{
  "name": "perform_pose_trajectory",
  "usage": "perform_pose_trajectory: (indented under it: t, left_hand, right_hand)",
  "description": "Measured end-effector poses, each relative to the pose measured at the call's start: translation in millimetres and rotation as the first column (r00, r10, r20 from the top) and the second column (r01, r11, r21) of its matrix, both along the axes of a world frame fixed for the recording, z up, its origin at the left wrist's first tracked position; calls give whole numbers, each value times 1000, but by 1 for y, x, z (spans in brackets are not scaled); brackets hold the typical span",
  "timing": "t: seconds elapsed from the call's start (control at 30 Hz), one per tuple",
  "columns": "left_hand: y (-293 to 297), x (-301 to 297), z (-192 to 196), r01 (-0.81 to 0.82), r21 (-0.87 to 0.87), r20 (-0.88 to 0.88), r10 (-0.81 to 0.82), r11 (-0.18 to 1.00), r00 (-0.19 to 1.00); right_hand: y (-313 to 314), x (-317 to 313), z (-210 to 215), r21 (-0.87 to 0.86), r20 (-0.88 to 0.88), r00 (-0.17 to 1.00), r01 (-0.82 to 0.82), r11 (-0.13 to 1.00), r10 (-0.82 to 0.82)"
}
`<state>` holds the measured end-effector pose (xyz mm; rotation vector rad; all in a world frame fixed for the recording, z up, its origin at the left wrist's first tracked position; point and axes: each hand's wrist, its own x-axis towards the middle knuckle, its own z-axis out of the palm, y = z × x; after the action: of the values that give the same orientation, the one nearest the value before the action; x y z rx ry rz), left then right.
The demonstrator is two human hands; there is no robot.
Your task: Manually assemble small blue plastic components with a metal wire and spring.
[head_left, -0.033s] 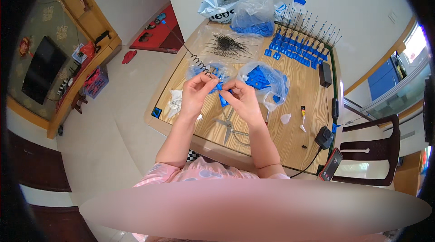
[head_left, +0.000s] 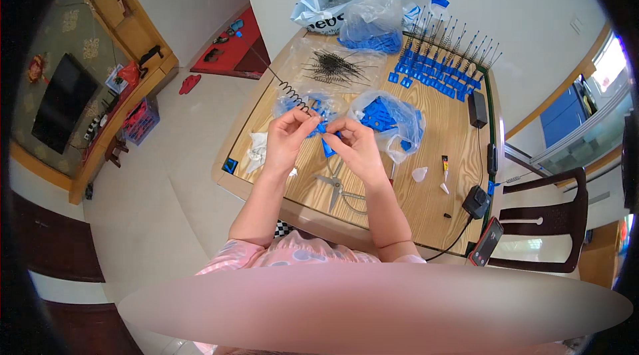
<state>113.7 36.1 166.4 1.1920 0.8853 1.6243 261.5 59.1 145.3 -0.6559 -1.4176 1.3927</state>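
My left hand (head_left: pixel 289 139) pinches the lower end of a black coil spring (head_left: pixel 291 92), where it meets a small blue plastic piece (head_left: pixel 321 127). The spring's straight wire runs up and to the left to a blue tip (head_left: pixel 239 34). From the other side, my right hand (head_left: pixel 359 149) is closed, thumb and forefinger gripping the same blue piece. Fingertips hide part of the join. Just below the hands a blue part (head_left: pixel 329 149) lies on the table, and scissors (head_left: pixel 337 188) rest nearer to me with their blades apart.
Bags of blue parts (head_left: pixel 378 114) flank the hands. Beyond lies a pile of black springs (head_left: pixel 334 67) on plastic. Rows of blue pieces with upright springs (head_left: pixel 439 65) fill the far right. A glue tube (head_left: pixel 445 167), black camera (head_left: pixel 476 202) and phone (head_left: pixel 487 242) sit at right.
The blue tip at the far end of the spring wire has shifted very slightly down and left. Both hands keep their places on the small blue piece.
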Motion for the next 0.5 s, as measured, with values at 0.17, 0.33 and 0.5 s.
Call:
perform_pose_trajectory:
  t: [0.17,0.33,0.5]
  left_hand:
    - [-3,-1,-2,0,10,8,0,1000,1000]
    - [-5,-1,-4,-2,17,35,2,1000,999]
    - [-6,-1,-5,11,20,56,-12,1000,998]
  right_hand:
    - [-3,-1,2,38,17,1000,18,999,-18]
    - [-7,1,6,49,4,1000,22,999,-22]
    - [-10,0,7,43,-12,999,37,998,-36]
